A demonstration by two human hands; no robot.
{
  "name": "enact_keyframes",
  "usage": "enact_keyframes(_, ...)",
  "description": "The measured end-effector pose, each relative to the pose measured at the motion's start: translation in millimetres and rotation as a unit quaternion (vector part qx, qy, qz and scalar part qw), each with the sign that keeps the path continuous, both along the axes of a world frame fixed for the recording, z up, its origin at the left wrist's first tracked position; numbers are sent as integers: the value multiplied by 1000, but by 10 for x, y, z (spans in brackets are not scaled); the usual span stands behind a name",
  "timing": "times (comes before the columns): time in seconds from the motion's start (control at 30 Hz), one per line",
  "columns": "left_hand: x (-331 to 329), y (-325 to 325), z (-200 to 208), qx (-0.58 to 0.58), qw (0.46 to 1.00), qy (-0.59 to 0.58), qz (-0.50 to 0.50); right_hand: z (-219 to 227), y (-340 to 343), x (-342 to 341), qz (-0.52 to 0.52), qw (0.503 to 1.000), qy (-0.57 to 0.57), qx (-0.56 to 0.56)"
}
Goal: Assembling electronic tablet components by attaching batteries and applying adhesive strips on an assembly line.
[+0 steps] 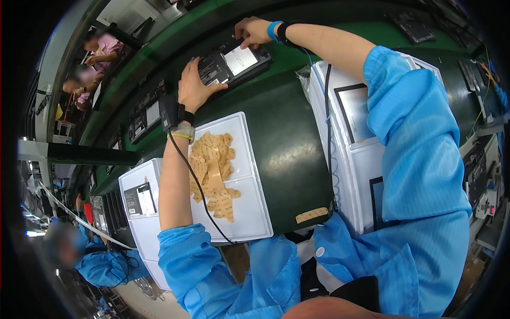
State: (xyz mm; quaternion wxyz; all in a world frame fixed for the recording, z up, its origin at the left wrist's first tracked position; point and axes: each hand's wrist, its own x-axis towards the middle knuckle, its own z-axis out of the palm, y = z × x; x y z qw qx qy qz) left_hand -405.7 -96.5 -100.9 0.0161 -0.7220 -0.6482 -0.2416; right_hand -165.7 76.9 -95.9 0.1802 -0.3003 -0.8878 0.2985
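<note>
A thin black electronic device (216,68), opened up with its inner parts and a white-labelled panel (240,60) showing, lies on the green bench ahead of me. My left hand (195,88) spans its left end, fingers and thumb spread wide and touching its edges. At the far right corner, my right hand (253,32) has its fingers bent over the device's edge, thumb beside the white label. Parts of the right fingertips are hidden. Dark bands with a cord circle my left wrist; blue and black bands sit on the right.
A white tray (255,207) holds a heap of tan adhesive strips (212,165); one loose strip (312,215) lies near me. Stacked white trays (348,159) with framed panels stand right. Another opened device (146,113) lies left. A cord (199,186) trails from my left wrist.
</note>
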Motion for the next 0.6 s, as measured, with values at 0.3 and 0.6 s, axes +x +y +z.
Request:
enact_keyframes(0.3,-111,77,-105,-50,998,46,-16,-160,39,-122,9,997,19,75)
enact_keyframes(0.6,-159,104,-34,-116,991,70,-1,66,-20,-63,68,983,-113,124)
